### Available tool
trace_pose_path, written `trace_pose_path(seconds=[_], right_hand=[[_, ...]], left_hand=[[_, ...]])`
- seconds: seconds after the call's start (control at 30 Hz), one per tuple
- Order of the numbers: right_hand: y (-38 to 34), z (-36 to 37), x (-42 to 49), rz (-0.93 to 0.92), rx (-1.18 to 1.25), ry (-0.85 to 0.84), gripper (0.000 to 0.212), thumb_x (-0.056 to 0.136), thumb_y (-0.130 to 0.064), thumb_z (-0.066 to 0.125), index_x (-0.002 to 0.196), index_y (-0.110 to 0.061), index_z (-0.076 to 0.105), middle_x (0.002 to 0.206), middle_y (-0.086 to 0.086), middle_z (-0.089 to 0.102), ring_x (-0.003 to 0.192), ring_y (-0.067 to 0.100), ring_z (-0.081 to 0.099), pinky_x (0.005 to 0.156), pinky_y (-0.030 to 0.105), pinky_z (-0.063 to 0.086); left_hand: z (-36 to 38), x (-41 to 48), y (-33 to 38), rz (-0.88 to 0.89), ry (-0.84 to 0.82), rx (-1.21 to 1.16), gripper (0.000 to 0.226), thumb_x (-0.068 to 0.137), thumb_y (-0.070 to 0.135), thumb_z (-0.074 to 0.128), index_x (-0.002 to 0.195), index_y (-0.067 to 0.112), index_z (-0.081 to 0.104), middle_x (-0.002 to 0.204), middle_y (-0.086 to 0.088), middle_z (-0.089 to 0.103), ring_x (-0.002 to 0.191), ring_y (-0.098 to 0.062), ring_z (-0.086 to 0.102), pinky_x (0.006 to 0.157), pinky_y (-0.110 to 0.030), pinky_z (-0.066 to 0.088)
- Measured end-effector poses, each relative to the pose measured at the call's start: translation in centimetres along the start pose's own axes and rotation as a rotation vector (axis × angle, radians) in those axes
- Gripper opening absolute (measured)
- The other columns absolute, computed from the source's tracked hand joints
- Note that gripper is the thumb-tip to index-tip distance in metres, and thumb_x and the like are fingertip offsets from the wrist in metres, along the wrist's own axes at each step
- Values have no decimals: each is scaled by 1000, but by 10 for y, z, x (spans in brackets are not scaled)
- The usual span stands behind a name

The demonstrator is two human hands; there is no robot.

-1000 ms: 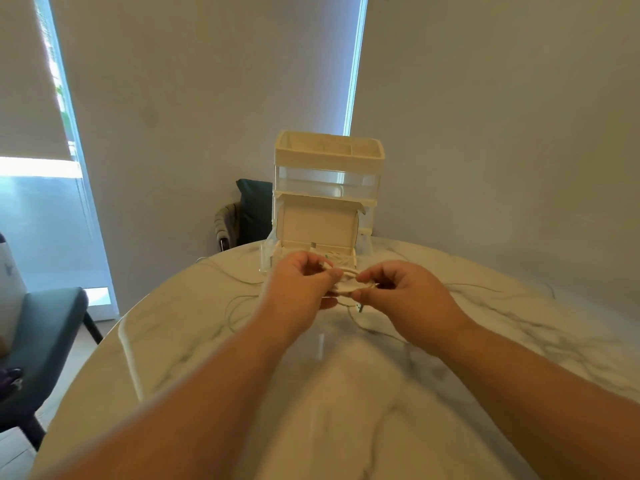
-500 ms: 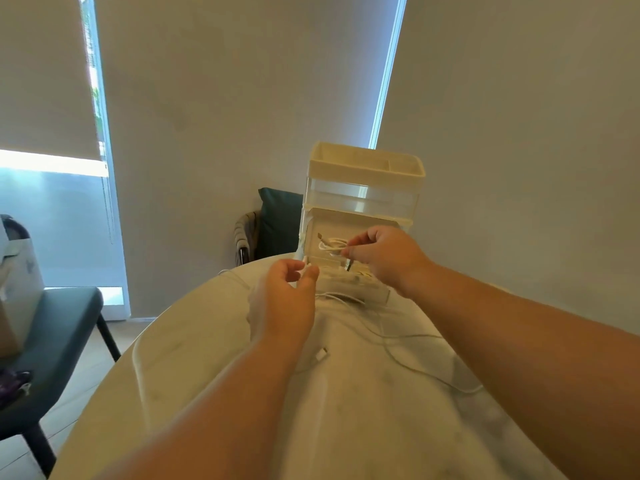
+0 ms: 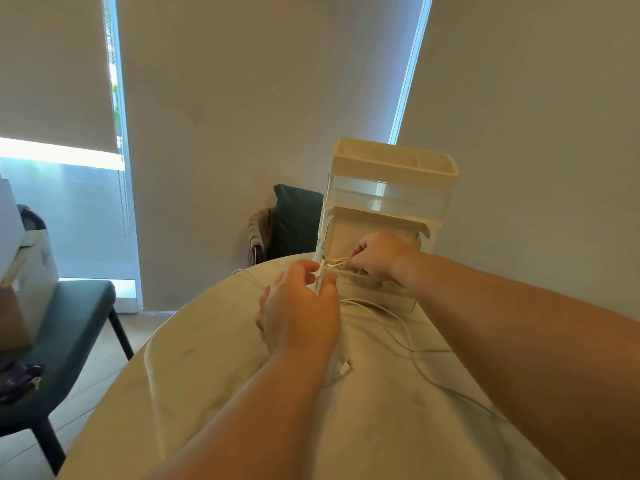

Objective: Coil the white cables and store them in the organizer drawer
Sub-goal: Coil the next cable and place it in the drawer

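At the marble table's (image 3: pixel 207 393) far edge, the right hand (image 3: pixel 379 258) pinches a coiled white cable (image 3: pixel 334 265) inside the organizer's (image 3: pixel 391 168) open drawer (image 3: pixel 377 299). The left hand (image 3: pixel 301 313) pinches the drawer's left front corner. A loose white cable (image 3: pixel 398 323) lies just before the drawer.

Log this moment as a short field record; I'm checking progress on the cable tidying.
right hand: pinches a coiled cable at the open drawer
left hand: at the drawer's left corner; whether it grips anything cannot be told
loose cable: uncoiled on the table, connector beside the left forearm
organizer: upright at the table's far edge, bottom drawer pulled out
progress: one coil at the drawer, one cable not yet coiled
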State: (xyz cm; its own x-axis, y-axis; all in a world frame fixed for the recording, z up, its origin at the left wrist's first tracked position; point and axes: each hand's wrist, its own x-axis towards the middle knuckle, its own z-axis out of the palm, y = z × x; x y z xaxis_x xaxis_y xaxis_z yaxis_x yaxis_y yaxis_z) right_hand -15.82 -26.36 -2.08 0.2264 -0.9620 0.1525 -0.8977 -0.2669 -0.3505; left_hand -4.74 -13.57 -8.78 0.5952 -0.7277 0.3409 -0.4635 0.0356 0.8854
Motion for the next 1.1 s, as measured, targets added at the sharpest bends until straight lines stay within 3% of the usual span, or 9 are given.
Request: trace_pose_path(seconds=[0.23, 0.33, 0.53, 0.67, 0.8, 1.1], right_hand=[[-10, 5, 4, -71, -145, -44, 19, 86, -15, 66, 103, -15, 76, 91, 1, 69, 85, 17, 63, 82, 30, 58], [-14, 10, 5, -79, -176, -54, 18, 90, -16, 64, 104, -15, 76, 87, 0, 68, 83, 16, 63, 80, 27, 56], [-11, 10, 5, -64, -138, -119, 25, 98, -18, 52, 110, -12, 72, 107, 8, 70, 89, 19, 64, 86, 31, 55], [-8, 8, 5, -85, -175, -87, 31, 96, -4, 49, 121, -14, 64, 114, 4, 65, 100, 21, 60, 90, 30, 52], [2, 10, 12, -30, -149, 36, 21, 89, -12, 64, 109, -15, 70, 105, 3, 68, 96, 20, 62, 88, 34, 55], [-7, 6, 7, -86, -283, -54, 12, 87, -12, 64, 90, -12, 75, 86, 8, 70, 83, 21, 65, 71, 27, 53]], left_hand=[[0, 0, 0, -3, 1, 18, 27, 94, 53, 53, 116, 39, 57, 118, 13, 63, 110, -13, 51, 92, -38, 44], [-1, -1, 0, -11, -15, 15, 26, 94, 51, 53, 117, 38, 56, 118, 12, 62, 110, -13, 50, 92, -38, 43], [-2, -2, 1, -15, -37, 5, 26, 95, 51, 52, 116, 38, 56, 118, 13, 62, 111, -14, 48, 92, -38, 42], [-2, -3, 2, -17, -42, -5, 24, 95, 50, 51, 115, 38, 56, 118, 12, 62, 111, -13, 48, 94, -40, 43], [-1, -2, 1, -19, -40, -5, 26, 95, 50, 50, 117, 37, 57, 120, 12, 61, 110, -13, 49, 95, -40, 45], [-1, -3, 2, -9, -36, 3, 25, 95, 48, 51, 116, 35, 58, 118, 11, 61, 110, -13, 48, 95, -40, 46]])
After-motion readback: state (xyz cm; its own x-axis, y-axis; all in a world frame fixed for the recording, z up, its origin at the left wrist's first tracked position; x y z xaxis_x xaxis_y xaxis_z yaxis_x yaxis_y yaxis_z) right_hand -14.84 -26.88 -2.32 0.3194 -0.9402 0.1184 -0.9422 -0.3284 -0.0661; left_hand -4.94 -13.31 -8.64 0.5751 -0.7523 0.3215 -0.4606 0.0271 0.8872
